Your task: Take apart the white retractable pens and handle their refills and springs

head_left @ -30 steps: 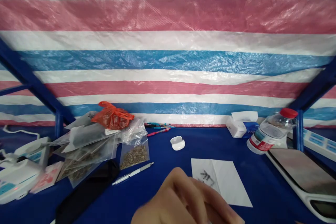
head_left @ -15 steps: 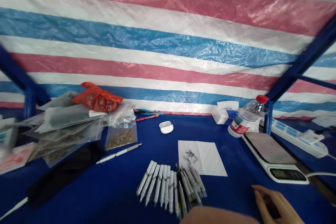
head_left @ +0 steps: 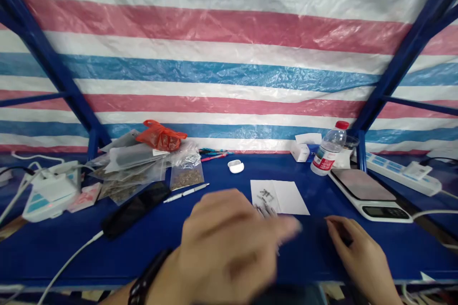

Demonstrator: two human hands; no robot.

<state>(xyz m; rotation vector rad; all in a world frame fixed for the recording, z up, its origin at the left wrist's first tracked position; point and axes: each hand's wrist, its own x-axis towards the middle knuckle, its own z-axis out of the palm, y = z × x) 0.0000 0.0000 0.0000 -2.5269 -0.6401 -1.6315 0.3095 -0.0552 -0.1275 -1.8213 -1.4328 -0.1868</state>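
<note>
My left hand (head_left: 229,243), blurred by motion, hangs over the middle of the table, its index finger stretched to the right and the other fingers curled. A black wristband (head_left: 148,276) is on that wrist. Behind this hand, several grey pens (head_left: 265,209) are mostly hidden, with only some ends showing. Small dark parts (head_left: 265,195) lie on a folded white paper (head_left: 291,198) just beyond. To the right, my right hand (head_left: 358,252) rests on the blue table, loosely curled with a gap between thumb and fingers; nothing shows in it.
A digital scale (head_left: 368,193) and a red-capped bottle (head_left: 327,152) stand at right. A white pen (head_left: 186,193), a black phone (head_left: 136,209) on a cable, plastic bags (head_left: 132,167) and a power strip (head_left: 53,190) are at left. A white earbud case (head_left: 235,166) sits at the back.
My left hand has risen from the bottom edge into the middle, covering most of the pens. The camera view has shifted; my right hand remains on the table at right.
</note>
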